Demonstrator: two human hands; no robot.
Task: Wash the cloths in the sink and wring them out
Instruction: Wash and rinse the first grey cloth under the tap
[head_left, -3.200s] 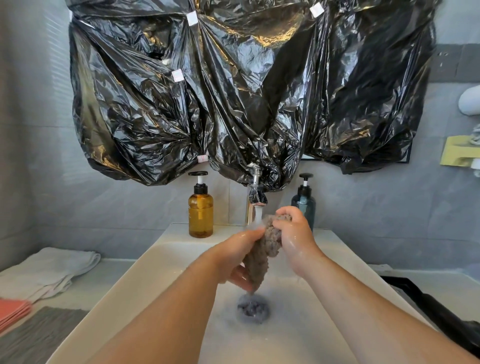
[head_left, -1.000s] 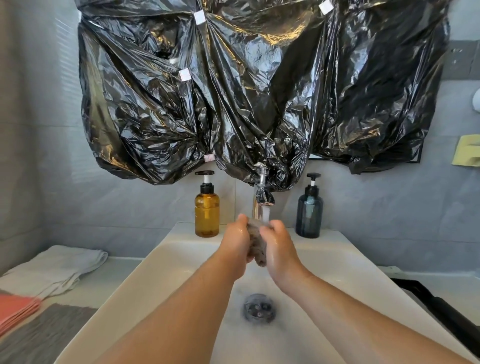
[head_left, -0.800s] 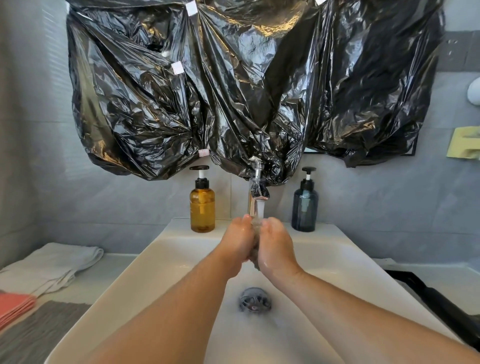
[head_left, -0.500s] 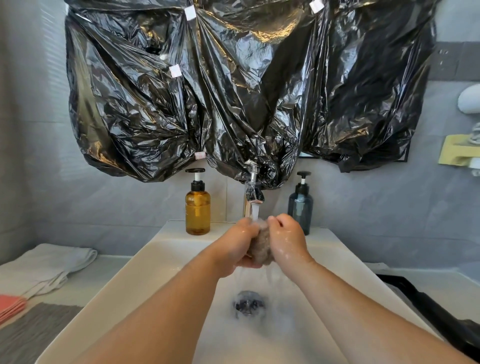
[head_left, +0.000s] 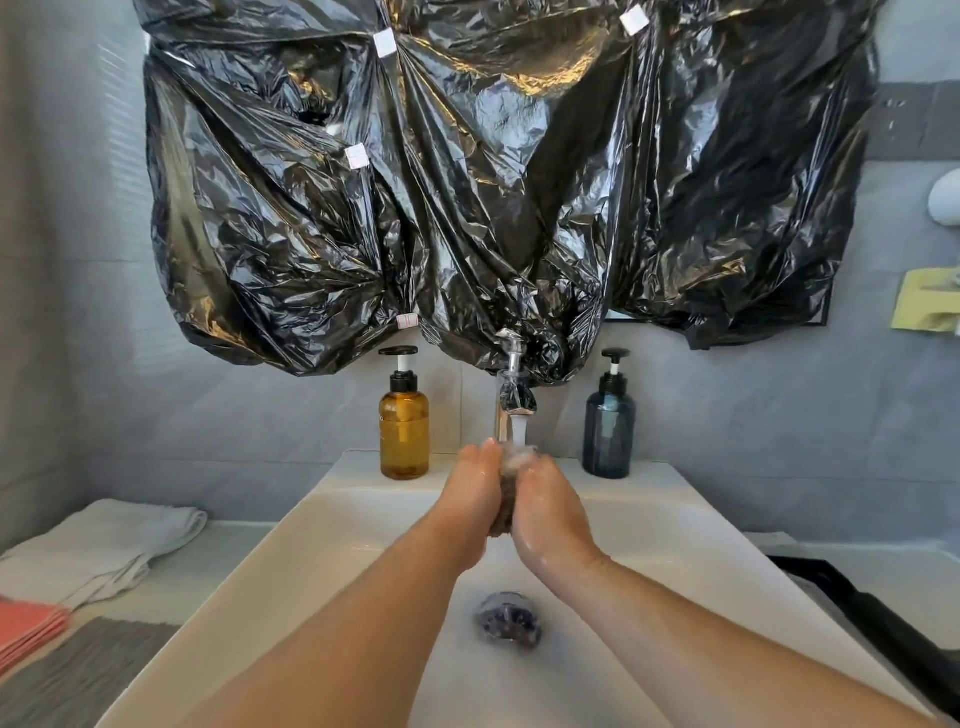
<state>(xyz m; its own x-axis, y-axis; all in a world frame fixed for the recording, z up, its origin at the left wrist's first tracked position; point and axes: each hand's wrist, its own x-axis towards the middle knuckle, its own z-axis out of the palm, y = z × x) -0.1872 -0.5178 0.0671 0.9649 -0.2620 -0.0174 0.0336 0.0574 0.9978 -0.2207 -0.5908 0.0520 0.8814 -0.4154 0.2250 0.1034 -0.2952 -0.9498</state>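
Grey cloth (head_left: 505, 499) is wadded up btw both palms over the back-middle of the sink (head_left: 358, 525), right under the running tap (head_left: 511, 395). Left hand (head_left: 470, 501) presses its left side and right hand (head_left: 549, 509) its right, fingers cupped round it, so only a strip shows in the gap. Amber btl (head_left: 404, 434) & blue btl (head_left: 609, 434) stand on the back rim, either side of the tap.

Cloth (head_left: 505, 501) mostly out of sight

cloth (head_left: 505, 506) | grey, wet, bunched | under tap (head_left: 511, 395) stream, above white sink (head_left: 332, 525)
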